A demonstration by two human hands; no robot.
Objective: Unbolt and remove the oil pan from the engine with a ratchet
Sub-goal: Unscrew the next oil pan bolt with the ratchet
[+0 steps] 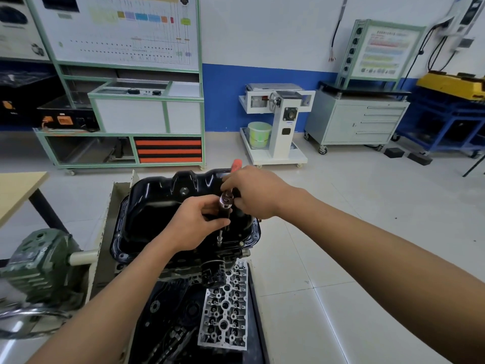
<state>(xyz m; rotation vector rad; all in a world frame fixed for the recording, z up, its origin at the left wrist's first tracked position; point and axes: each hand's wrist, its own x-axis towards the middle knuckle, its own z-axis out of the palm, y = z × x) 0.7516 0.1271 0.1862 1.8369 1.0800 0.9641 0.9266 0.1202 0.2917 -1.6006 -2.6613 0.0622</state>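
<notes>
Both hands are right over the oil pan [152, 203], the glossy black pan sitting on top of the upturned engine [183, 269], with its flange against the block. The left hand [195, 223] has its fingers and thumb curled round the upper part of the extension bar [220, 235], just under the ratchet [226, 199]. The bar drops straight down from that grip to the pan's near rim, and a flange bolt [241, 243] shows just to the right of its tip. The right hand [256, 191] wraps the ratchet's handle, fingertips up against the chrome head, and the red handle end [237, 164] pokes out past the knuckles. So the pan lies below and behind the fingers, and neither hand touches it directly; only the tool reaches its edge. Below the pan's near corner hangs the oil filter [214, 273], and a bare cylinder head [225, 311] lies beside the engine stand. A green gearbox [39, 261] sits at the left.
</notes>
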